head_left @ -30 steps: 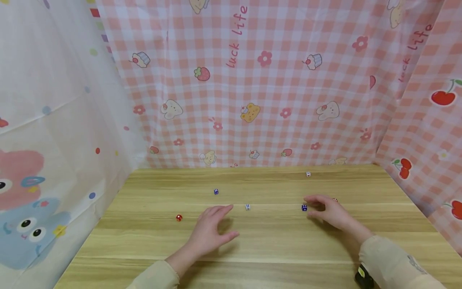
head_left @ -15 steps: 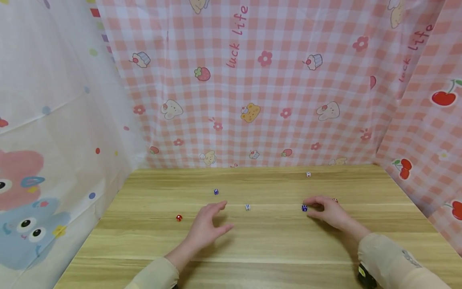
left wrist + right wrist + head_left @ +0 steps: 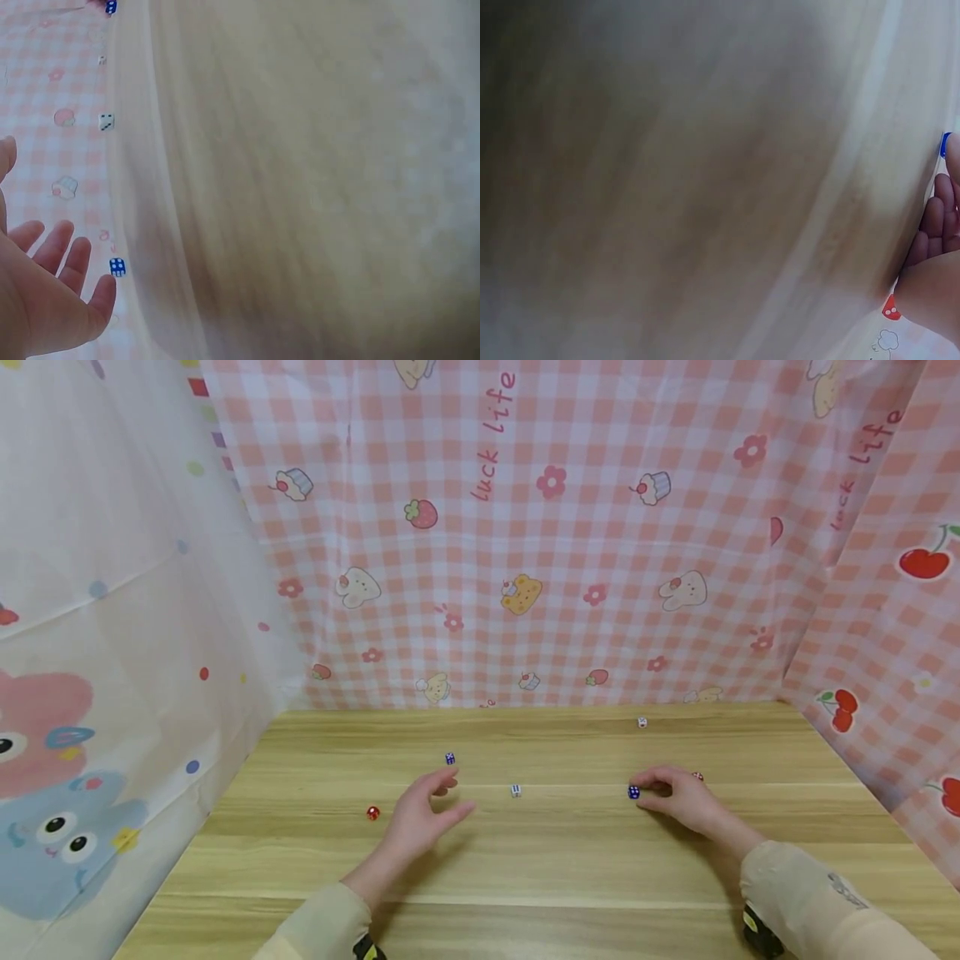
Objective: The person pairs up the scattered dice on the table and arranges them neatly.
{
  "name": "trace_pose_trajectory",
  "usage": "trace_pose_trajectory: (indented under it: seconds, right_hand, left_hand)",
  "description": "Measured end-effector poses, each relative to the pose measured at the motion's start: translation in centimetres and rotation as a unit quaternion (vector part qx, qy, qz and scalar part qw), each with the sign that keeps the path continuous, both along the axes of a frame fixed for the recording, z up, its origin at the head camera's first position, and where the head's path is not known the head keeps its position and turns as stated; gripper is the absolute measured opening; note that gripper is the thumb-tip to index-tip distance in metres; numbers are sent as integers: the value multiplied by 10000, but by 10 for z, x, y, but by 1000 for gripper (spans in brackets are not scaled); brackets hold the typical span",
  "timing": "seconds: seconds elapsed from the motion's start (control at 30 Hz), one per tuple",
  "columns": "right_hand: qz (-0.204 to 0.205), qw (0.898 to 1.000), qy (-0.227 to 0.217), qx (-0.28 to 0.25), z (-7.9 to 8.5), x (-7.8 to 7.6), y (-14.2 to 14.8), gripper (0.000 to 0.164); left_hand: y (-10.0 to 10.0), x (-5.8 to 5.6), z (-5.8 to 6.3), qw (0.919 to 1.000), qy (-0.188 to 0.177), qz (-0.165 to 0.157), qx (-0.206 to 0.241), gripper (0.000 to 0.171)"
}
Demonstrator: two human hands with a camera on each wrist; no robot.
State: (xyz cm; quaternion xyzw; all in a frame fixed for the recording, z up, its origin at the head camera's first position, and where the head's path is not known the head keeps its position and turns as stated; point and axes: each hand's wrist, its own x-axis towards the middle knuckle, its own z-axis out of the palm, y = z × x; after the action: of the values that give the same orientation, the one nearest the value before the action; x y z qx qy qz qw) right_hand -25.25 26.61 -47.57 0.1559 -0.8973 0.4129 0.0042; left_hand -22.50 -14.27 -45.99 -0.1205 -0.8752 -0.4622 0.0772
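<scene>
My right hand [image 3: 678,795] has its thumb and forefinger at a blue die [image 3: 633,792] with white pips, on the right of the table. It pinches the die at the fingertips. My left hand [image 3: 416,817] hovers over the table, thumb and fingers apart, holding nothing. Just beyond its fingertips lies a second blue die [image 3: 450,758]. A white die [image 3: 516,791] with blue pips sits between the two hands. In the left wrist view my left hand [image 3: 52,300] shows its palm and loosely bent fingers.
To the left of my left hand lies a red die [image 3: 372,812]. Another red die [image 3: 698,776] is partly hidden behind my right hand. Near the back edge stands a white die [image 3: 642,722]. Patterned cloth [image 3: 480,543] rises behind and on both sides of the wooden table [image 3: 570,877].
My left hand has moved left and a little away from me, away from the middle white die. My right hand stays at the blue die, its fingertips slightly closer together.
</scene>
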Motion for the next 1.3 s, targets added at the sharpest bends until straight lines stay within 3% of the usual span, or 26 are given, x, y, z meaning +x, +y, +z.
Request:
trace_pose_trajectory:
  seconds: [0.2,0.7,1.3]
  right_hand:
    - [-40,10000,-3,9,-1,-2,0,20]
    - [-252,9994,88,218,-1,-2,-4,13]
    - [199,9997,125,47,1,8,-15,8]
  left_hand:
    - [-3,-7,0,9989,-120,205,393,56]
    - [-3,-12,-1,9980,-213,349,478,57]
    - [-7,-23,0,9962,-277,615,545,54]
